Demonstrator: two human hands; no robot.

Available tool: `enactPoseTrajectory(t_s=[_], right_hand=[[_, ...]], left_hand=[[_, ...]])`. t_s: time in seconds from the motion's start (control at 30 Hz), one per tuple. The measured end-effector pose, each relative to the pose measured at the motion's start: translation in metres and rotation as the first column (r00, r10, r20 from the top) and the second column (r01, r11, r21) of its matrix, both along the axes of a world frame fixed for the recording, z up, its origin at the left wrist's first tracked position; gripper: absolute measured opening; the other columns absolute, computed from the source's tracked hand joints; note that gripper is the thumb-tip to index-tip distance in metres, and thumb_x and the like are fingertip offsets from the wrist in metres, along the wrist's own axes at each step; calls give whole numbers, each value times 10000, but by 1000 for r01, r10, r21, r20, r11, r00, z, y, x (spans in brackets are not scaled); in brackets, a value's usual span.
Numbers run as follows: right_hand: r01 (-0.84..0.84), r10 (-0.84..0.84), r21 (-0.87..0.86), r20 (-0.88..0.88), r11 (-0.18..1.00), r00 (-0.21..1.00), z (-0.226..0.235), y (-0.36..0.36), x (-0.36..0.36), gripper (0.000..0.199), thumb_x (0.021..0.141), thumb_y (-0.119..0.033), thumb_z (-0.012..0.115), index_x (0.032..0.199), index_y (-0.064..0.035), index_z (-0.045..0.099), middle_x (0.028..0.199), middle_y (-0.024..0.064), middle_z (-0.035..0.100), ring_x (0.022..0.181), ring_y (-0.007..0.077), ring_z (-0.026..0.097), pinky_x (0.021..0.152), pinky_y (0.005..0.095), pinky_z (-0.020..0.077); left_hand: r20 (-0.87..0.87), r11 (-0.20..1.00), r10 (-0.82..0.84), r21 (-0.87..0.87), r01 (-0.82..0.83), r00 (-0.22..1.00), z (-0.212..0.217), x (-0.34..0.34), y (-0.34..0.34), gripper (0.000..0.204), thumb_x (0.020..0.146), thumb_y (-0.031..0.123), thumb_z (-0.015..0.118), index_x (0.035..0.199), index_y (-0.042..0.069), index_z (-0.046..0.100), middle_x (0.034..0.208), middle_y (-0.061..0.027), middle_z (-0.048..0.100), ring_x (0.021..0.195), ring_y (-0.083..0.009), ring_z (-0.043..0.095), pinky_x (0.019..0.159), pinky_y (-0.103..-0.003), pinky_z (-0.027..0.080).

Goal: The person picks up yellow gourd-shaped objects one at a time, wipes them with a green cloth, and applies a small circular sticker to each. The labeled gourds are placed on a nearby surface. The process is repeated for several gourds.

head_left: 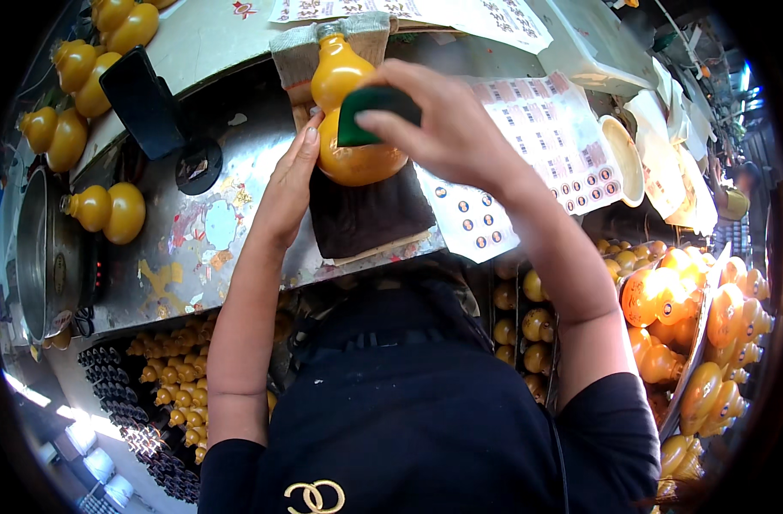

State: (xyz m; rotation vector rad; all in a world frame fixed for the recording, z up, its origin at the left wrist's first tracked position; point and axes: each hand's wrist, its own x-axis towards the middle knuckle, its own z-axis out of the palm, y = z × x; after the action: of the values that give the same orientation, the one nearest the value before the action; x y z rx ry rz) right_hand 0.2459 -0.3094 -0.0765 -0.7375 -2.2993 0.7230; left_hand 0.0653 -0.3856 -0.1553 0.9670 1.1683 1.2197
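Observation:
A glossy yellow gourd-shaped bottle (361, 167) lies on a dark pad (366, 218), its capped neck pointing away from me over a folded grey cloth (290, 50). My right hand (456, 120) grips a dark green scraper-like pad (352, 124) against the bottle's waist and lower bulb, hiding part of both. Along the bottle's left side, my left hand (290, 184) rests with its fingers stretched out, the tips touching near the waist. A small pale bit shows at those fingertips; I cannot make out what it is.
Sticker sheets (546, 128) lie right of the bottle. A phone (143, 103) stands on the left, near more gourd bottles (121, 210) and a metal pan (44, 257). Crates of gourd bottles (666, 295) stand at lower right; several more sit below the metal table (177, 278).

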Motion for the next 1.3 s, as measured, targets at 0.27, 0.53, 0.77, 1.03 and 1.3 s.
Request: enactPoseTrajectory(t_s=[0.27, 0.53, 0.77, 1.03, 1.3], right_hand=[[13, -12, -12, 76, 1000, 997, -9, 40, -16, 355, 851, -278, 668, 1082, -15, 605, 953, 148, 638, 859, 238, 639, 786, 321, 505], [179, -286, -373, -252, 910, 925, -15, 17, 5, 297, 869, -249, 665, 1037, -12, 604, 895, 76, 637, 862, 121, 597, 753, 271, 487], [127, -210, -372, -192, 920, 959, -47, 27, 19, 326, 890, -293, 642, 1039, -7, 595, 946, 83, 626, 903, 129, 577, 821, 283, 461], [172, -246, -264, -280, 949, 928, -38, 20, 17, 322, 856, -266, 655, 1000, 11, 578, 891, 140, 632, 822, 197, 616, 755, 316, 485], [221, -400, -465, -332, 858, 854, -61, 7, 22, 298, 862, -267, 650, 996, -9, 588, 854, 127, 641, 806, 181, 626, 740, 316, 492]], left_hand=[[13, 998, 40, -42, -40, 999, 3, 4, 7, 591, 981, 431, 428, 1362, -19, 384, 1295, -127, 502, 1229, -182, 452, 1057, -303, 316], [-39, 983, 175, 63, -172, 984, 4, 28, 13, 647, 927, 414, 564, 1298, -78, 367, 1181, -176, 535, 1085, -177, 540, 945, -290, 426], [-54, 987, 154, 49, -152, 987, 1, 28, 12, 528, 1009, 404, 371, 1309, -31, 370, 1198, -148, 534, 1098, -170, 541, 964, -296, 417], [15, 979, 191, 68, -192, 981, 3, 30, 9, 547, 1020, 433, 311, 1332, -10, 377, 1207, -144, 537, 1132, -190, 534, 995, -318, 399], [-138, 952, 295, 133, -277, 946, -16, 30, 9, 508, 1038, 392, 263, 1330, 8, 422, 1251, -126, 530, 1163, -189, 513, 1034, -336, 368]])
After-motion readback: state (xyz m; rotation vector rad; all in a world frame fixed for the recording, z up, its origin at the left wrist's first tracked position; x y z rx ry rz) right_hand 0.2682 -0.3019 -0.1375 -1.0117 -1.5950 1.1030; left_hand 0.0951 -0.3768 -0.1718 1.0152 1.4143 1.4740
